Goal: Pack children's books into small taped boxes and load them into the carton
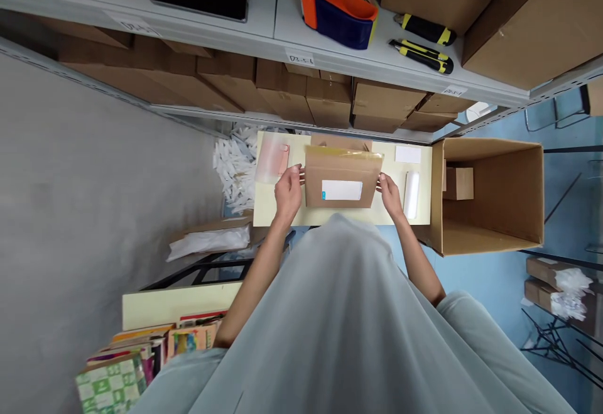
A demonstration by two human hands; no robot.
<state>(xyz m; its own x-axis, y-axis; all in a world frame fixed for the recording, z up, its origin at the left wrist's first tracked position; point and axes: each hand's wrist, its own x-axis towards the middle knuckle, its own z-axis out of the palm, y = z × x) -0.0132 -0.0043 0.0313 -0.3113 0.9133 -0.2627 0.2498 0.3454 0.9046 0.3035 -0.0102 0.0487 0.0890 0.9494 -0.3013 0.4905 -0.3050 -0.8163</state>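
Note:
A flat brown cardboard mailer with a white label lies on a pale yellow table, its top edge taped. My left hand grips its left edge with curled fingers. At its right edge my right hand holds it the same way. A clear bag with a pink item rests just left of my left hand. A white roll lies right of my right hand.
An open cardboard box holding a smaller box stands right of the table. Shelves above carry cartons, an orange tape dispenser and yellow-black utility knives. White packing pieces pile at the left; books sit lower left.

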